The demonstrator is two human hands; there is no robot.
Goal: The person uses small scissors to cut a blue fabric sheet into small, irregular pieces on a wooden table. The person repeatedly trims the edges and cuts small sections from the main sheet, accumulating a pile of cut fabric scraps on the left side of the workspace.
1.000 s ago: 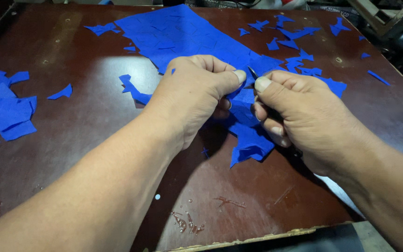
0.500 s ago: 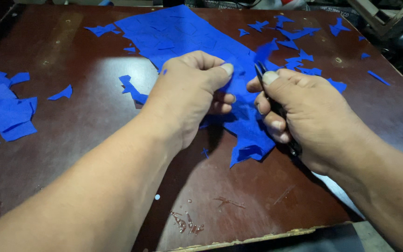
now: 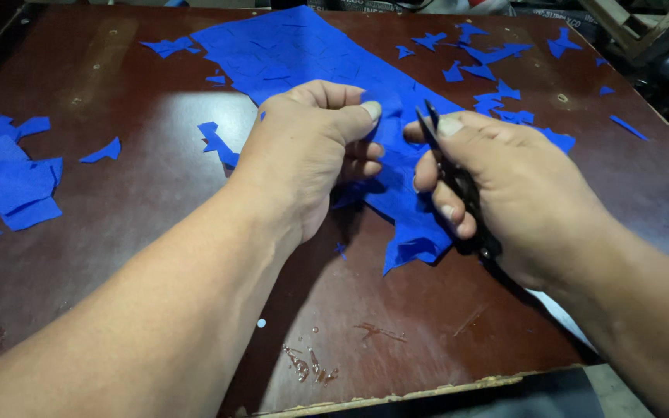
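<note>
A big dark brown surface [image 3: 118, 232] is lying under both hands. A large blue sheet [image 3: 296, 54] is spreading out from between the hands and reaching far past them, away from the person. Its near end is curling up just under the right hand.

The left hand [image 3: 311, 151] is pinching the sheet's edge. Its thumb is pointing at the right hand and its fingers are curling under, so it is closing on the sheet.

The right hand [image 3: 505, 193] is sitting just beside the left hand, almost touching it. It is wrapping tight around small black snips [image 3: 458, 182]. The thin blades are poking up past the thumb, a little apart, right next to the left thumb and over the sheet.

A pile of blue scraps [image 3: 5, 178] is lying well off to the outer side of the left arm. Small blue bits [image 3: 489, 54] are lying past the right hand, further from the person. One more blue bit [image 3: 217, 143] is sitting just beside the left hand, on its outer side. Tiny shiny specks [image 3: 307, 364] are lying near the surface's front edge, between the two arms.
</note>
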